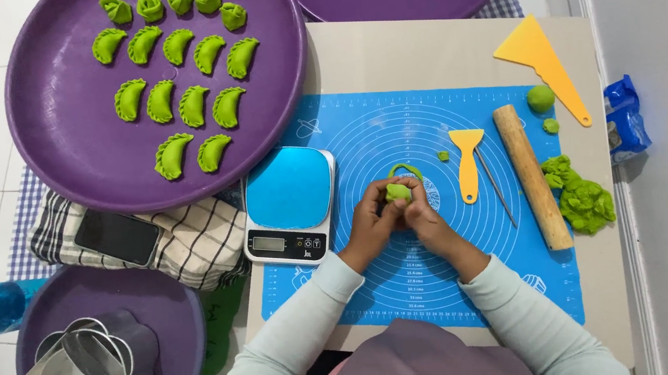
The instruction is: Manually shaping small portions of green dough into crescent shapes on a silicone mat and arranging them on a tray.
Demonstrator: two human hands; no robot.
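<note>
Both my hands meet over the middle of a blue silicone mat (378, 290). My left hand (370, 221) and my right hand (423, 218) pinch a small green dough piece (397, 191) between their fingers. A thin curl of green dough (405, 168) sticks up just behind it. The large purple tray (63, 125) at the upper left carries several folded green dumplings (179, 104) in rows.
A small kitchen scale (289, 205) stands left of the mat. A wooden rolling pin (532, 176), orange scrapers (467, 161), a thin metal pick (496, 187) and a green dough lump (581, 199) lie to the right. A phone (117, 236) rests on a checked cloth; metal cutters (80, 371) sit lower left.
</note>
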